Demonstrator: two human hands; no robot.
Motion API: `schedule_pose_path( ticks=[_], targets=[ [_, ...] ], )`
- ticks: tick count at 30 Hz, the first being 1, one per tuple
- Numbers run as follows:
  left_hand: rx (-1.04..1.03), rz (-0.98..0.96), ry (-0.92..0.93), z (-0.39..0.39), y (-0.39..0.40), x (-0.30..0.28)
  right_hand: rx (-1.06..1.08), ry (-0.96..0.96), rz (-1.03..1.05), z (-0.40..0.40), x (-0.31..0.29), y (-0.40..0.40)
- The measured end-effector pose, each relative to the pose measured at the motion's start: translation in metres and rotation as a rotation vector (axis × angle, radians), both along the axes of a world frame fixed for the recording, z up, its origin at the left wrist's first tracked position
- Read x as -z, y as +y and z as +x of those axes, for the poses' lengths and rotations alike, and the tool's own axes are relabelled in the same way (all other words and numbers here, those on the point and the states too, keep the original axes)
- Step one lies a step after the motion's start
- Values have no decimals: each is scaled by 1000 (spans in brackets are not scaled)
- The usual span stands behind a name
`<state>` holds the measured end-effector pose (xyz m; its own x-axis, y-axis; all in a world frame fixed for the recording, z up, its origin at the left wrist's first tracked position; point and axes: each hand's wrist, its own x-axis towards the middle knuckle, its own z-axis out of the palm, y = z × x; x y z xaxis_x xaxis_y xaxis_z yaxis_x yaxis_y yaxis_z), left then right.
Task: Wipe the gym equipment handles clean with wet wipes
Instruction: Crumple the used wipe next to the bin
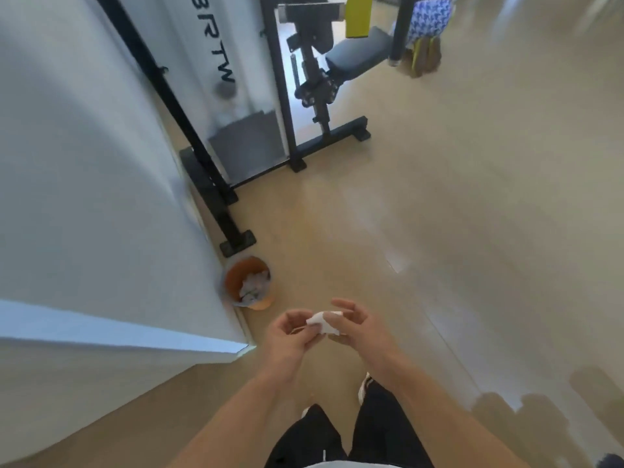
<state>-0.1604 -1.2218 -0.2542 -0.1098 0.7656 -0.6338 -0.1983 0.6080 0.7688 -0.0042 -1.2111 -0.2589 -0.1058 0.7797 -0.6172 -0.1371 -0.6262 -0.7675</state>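
Wet wipe (pixel 320 323), a small white crumpled sheet, sits between both hands in front of the person's waist, above the floor (pixel 472 197). The left hand (pixel 290 332) pinches its near edge with curled fingertips; the right hand (pixel 354 327) holds the other side, thumb and forefinger closed on it, the remaining fingers loosely spread. It looks thin, limp and light, likely damp and a little slick, so it wants a flat fold under the fingers, not a corner pinch. An orange bin (pixel 248 283) with white crumpled waste stands on the floor against the white wall (pixel 84 197). Beyond it stands a black steel gym machine (pixel 314 96) with a padded seat; its handles are not clearly visible.
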Motion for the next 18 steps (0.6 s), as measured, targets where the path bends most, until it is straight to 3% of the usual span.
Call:
schedule_pose_path(
  ticks=[5,10,14,18],
  targets=[
    [-158,-12,111,-42,50,24,-227,-110,70,-42,13,69],
    [-406,-62,80,-66,121,48,-381,-123,10,-74,43,164],
    [-536,-118,95,-85,173,81,-554,-186,-65,-106,87,237],
    [-565,-193,137,-113,207,138,-588,-248,-89,-144,147,286]
  ],
)
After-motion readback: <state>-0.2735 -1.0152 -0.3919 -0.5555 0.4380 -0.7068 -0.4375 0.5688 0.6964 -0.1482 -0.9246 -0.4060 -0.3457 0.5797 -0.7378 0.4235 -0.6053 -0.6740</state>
